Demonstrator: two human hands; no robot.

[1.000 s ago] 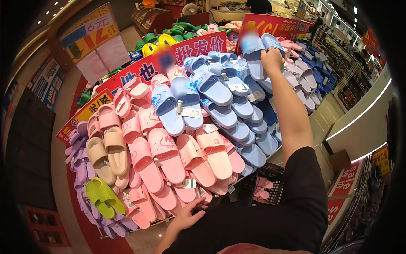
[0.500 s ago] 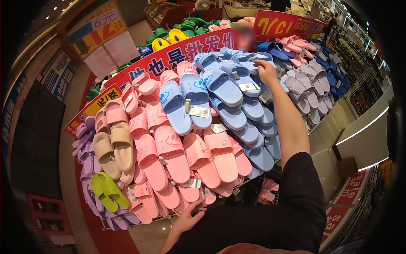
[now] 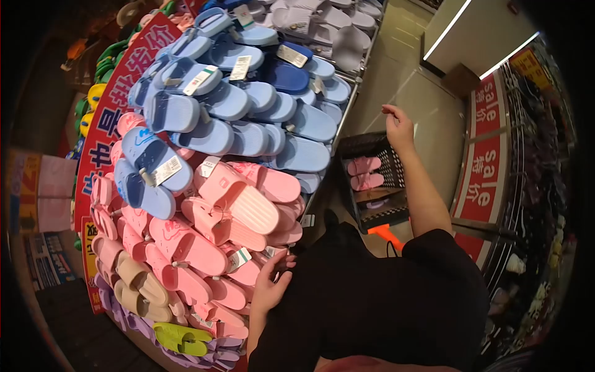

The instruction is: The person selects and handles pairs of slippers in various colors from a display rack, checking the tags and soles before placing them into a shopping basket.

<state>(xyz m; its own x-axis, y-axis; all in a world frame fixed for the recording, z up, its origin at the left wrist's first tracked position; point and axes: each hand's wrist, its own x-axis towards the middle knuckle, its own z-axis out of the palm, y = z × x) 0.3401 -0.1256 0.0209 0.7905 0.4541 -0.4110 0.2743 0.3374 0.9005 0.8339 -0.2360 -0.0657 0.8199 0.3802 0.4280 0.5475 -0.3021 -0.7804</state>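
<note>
My right hand (image 3: 400, 129) is raised over the aisle, just above a black shopping basket (image 3: 390, 160). Its fingers stretch loosely forward with nothing visible in them. Inside the basket lies a pair of pink slippers (image 3: 365, 173); an orange handle (image 3: 385, 237) sticks out at its near end. Beside the near edge of the display, my left hand (image 3: 271, 284) is empty, fingers loosely bent and thumb apart, close to the pink slides (image 3: 189, 245). Light blue slides (image 3: 226, 99) are heaped farther along, several with white tags. A blue pair (image 3: 155, 164) rests on the pink ones.
Grey slides (image 3: 350, 46) fill the display's far end. Beige slides (image 3: 141, 282), a lime green pair (image 3: 181, 339) and purple slides lie at the lower left. A red sign (image 3: 118, 93) runs along the back. Shelves with red sale signs (image 3: 480, 180) line the right side.
My view has turned to the right, bringing the basket into sight. My right hand has left the blue slides and moved over to the basket. My left hand stays by the pink slides.
</note>
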